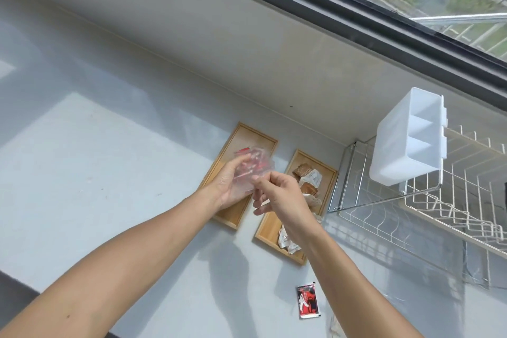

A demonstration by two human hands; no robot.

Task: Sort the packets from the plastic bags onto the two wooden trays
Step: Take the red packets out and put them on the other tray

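A: Since you are looking down at it, what lies nearest on the counter (96, 173)?

B: A single red and black packet (307, 301), flat on the surface, near and a little right, well apart from both hands. It belongs on no tray yet.

A: And the hands?

B: Further out, the left hand (227, 186) cups a clear plastic bag (251, 170) with red packets showing through it. The right hand (277, 195) pinches at the bag's right edge with thumb and forefinger, the other fingers loosely curled. I judge it is opening the bag or drawing a packet out.

A: How far along is the sorting?

B: Partway, I would say. The right wooden tray (274, 228) already holds a row of brown and white packets (308, 177). The left wooden tray (241, 140), under the bag, looks bare where it shows. So the red ones remain, plus the stray near one.

A: Anything beyond?

B: To the far right, a wire dish rack (439, 200) with a white plastic holder (406, 140) hung on it.
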